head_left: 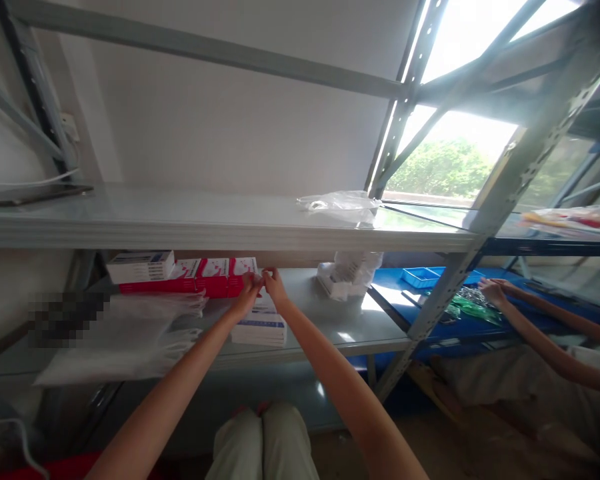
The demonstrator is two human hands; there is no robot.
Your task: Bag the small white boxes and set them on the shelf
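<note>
Both my arms reach into the middle shelf (340,327) of a grey metal rack. My left hand (249,291) and my right hand (276,287) meet with fingertips pinched together on something small and pale that I cannot make out. They hover just over a stack of white boxes with blue stripes (260,327). Right behind the hands stands a row of red and white boxes (205,275), with one white box (141,265) lying on top at its left end.
Clear plastic bags (130,333) lie on the shelf to the left. A crumpled bag (343,203) rests on the upper shelf, and white packets (347,275) sit further right. Another person's hands (491,291) work over a blue table with a blue tray (423,275).
</note>
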